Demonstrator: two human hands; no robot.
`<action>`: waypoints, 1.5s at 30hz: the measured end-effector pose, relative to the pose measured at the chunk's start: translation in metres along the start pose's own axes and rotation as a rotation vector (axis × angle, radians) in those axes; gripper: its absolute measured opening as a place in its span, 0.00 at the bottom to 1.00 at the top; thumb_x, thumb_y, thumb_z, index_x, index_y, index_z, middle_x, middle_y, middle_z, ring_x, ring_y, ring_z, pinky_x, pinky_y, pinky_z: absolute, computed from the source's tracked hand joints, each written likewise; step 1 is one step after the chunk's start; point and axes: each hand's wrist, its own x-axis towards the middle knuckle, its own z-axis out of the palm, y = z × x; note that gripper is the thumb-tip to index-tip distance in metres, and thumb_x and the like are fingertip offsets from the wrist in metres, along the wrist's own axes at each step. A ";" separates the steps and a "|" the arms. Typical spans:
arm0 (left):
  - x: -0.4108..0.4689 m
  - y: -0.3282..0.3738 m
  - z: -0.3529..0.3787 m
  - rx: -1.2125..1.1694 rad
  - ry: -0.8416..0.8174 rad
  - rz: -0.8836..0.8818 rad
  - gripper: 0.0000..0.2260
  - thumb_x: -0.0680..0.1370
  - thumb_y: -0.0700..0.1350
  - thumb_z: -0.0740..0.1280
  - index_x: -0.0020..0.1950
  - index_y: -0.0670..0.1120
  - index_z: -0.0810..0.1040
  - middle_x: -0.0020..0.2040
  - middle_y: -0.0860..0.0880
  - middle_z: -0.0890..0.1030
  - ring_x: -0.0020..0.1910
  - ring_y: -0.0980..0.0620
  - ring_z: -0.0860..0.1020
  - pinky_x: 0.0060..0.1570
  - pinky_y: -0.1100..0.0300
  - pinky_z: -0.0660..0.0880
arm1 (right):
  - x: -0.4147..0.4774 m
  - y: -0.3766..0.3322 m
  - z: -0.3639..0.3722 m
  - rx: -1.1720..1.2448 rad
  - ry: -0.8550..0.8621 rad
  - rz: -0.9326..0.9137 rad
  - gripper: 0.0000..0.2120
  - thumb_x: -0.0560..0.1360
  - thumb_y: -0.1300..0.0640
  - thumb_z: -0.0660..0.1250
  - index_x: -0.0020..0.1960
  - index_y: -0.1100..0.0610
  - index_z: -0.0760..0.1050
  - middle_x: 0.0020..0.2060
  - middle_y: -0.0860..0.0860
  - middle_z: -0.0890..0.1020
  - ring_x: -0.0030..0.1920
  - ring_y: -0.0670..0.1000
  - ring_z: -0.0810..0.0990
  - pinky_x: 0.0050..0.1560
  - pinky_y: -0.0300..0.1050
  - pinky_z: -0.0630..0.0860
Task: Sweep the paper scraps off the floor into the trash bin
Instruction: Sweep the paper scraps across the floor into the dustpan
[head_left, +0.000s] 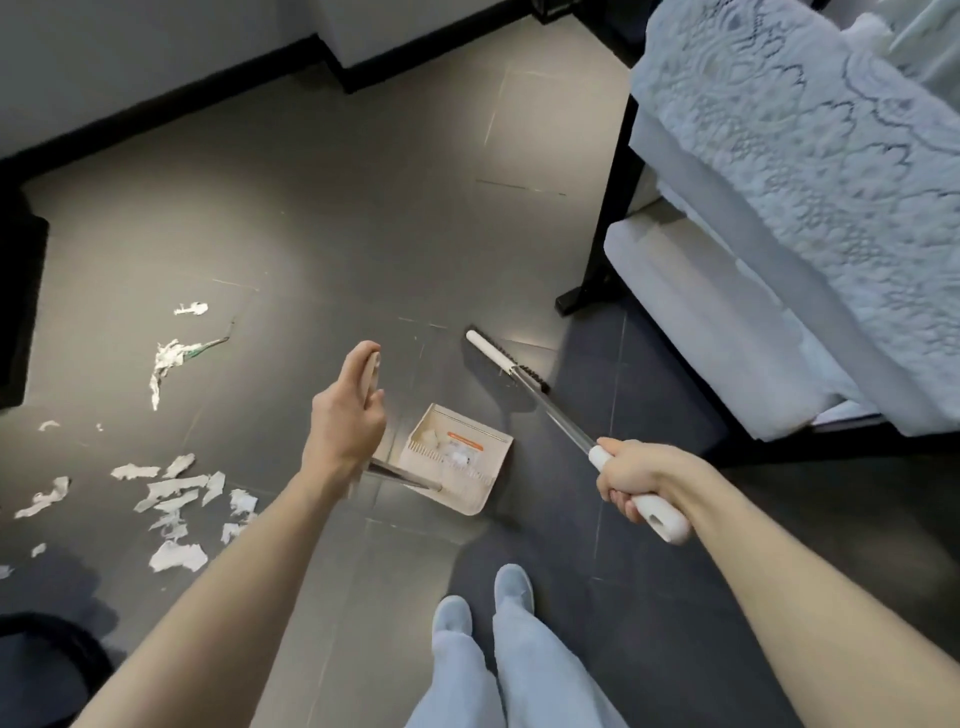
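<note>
My left hand grips the top of the dustpan's long handle. The beige dustpan sits on the grey floor just right of that hand, with a few white scraps inside. My right hand grips the white handle end of the broom; its metal shaft runs up-left to the broom head, which rests on the floor beyond the dustpan. White paper scraps lie scattered on the floor at the left, with a torn strip farther up. A dark round rim, perhaps the trash bin, shows at the bottom left.
A bed with a white lace cover and a black frame leg fills the right side. A dark object stands at the left edge. Walls with black skirting run along the top. My feet stand below the dustpan.
</note>
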 end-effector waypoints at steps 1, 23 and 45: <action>0.004 -0.003 -0.002 0.012 0.008 -0.001 0.21 0.77 0.37 0.63 0.67 0.53 0.69 0.45 0.51 0.77 0.39 0.48 0.74 0.42 0.64 0.65 | 0.002 0.004 0.011 0.016 -0.029 0.015 0.35 0.74 0.69 0.56 0.76 0.46 0.55 0.26 0.51 0.70 0.24 0.46 0.64 0.23 0.36 0.63; -0.130 0.024 0.027 -0.068 -0.328 0.381 0.22 0.78 0.38 0.61 0.70 0.53 0.67 0.55 0.47 0.81 0.47 0.44 0.78 0.49 0.60 0.69 | -0.124 0.199 0.100 0.472 0.185 0.009 0.35 0.75 0.68 0.61 0.74 0.41 0.58 0.19 0.49 0.72 0.20 0.44 0.66 0.21 0.35 0.66; -0.306 0.061 0.076 0.024 -0.108 0.139 0.20 0.78 0.39 0.62 0.68 0.55 0.66 0.40 0.44 0.77 0.32 0.44 0.73 0.39 0.54 0.70 | -0.146 0.336 0.064 0.354 -0.067 -0.030 0.33 0.75 0.70 0.58 0.74 0.44 0.60 0.19 0.47 0.69 0.17 0.43 0.64 0.17 0.32 0.61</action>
